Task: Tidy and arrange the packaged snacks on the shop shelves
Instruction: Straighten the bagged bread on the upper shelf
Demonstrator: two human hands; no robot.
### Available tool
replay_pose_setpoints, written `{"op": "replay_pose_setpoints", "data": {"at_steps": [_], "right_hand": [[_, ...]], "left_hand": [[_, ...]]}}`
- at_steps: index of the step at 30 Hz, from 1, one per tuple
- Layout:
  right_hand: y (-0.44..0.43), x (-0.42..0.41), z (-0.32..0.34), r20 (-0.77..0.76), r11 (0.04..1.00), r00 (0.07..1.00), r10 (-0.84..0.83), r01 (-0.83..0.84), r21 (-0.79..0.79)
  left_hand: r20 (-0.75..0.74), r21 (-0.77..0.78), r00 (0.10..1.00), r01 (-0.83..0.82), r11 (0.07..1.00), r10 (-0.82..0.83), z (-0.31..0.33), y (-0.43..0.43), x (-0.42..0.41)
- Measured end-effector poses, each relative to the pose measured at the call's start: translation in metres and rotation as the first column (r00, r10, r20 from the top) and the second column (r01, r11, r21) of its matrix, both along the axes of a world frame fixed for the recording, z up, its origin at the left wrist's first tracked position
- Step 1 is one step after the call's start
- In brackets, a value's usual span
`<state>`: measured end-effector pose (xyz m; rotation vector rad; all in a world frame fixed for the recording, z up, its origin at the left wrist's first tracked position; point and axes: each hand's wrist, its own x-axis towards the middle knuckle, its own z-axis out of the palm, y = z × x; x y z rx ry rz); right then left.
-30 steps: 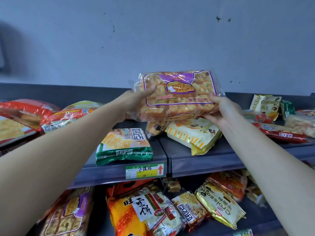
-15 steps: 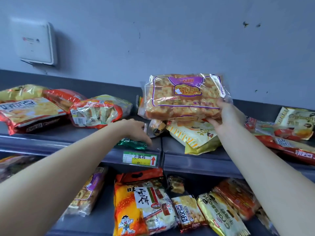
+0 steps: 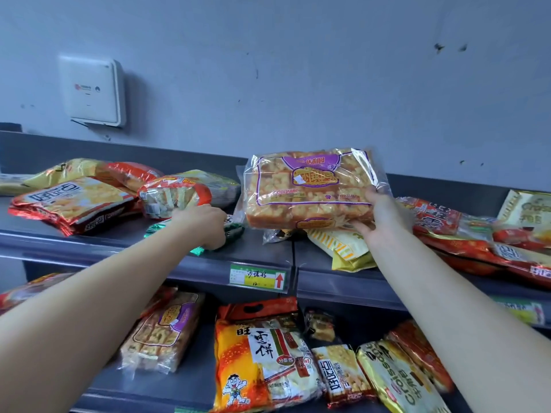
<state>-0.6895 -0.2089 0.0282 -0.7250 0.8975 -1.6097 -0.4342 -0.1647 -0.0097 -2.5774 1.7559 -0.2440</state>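
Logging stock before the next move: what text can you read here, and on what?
"旺", "雪饼", "分享包": orange-and-white bag, lower shelf.
"12", beside a red arrow: shelf-edge price tag; its handwritten characters are unclear.
"Croiss", sideways: gold pack, lower shelf.
Blurred: purple label on the clear pack in the right hand; logo on the white wall box.
Hidden: print on the green pack gripped by the left hand.

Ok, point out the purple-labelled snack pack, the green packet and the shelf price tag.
purple-labelled snack pack [image 3: 310,198]: head view, middle of its clear front.
green packet [image 3: 237,231]: head view, edge showing right of the left hand [image 3: 202,225].
price tag [image 3: 258,277]: head view, centre of the label.
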Motion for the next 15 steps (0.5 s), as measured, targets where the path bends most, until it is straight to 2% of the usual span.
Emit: {"op": "replay_pose_setpoints", "data": {"at_steps": [5, 8, 10, 12, 15], "right_hand": [[0.001, 0.012, 0.001, 0.035, 1.0, 0.999, -0.014, 0.013, 0.026], [-0.001, 0.016, 0.003, 0.082, 0.998, 0.996, -0.035, 0.03, 0.063], [-0.002, 0.018, 0.005, 0.111, 0.994, 0.992, -0.057, 0.047, 0.097], [-0.003, 0.019, 0.006, 0.132, 0.991, 0.988, -0.077, 0.062, 0.115], [-0.004, 0.018, 0.007, 0.128, 0.991, 0.988, -0.083, 0.068, 0.119]], "left_hand": [[0.166, 0.07, 0.985, -0.06, 0.996, 0.048, 0.007, 0.01, 0.012], [0.228, 0.054, 0.967, 0.101, 0.993, -0.111, 0.007, 0.001, 0.001], [0.162, 0.024, 0.949, 0.27, 0.963, -0.27, 0.002, -0.01, -0.012], [0.02, -0.029, 0.911, 0.413, 0.91, -0.412, -0.004, -0.022, -0.027], [-0.182, -0.102, 0.833, 0.513, 0.853, -0.523, -0.01, -0.038, -0.044]]}}
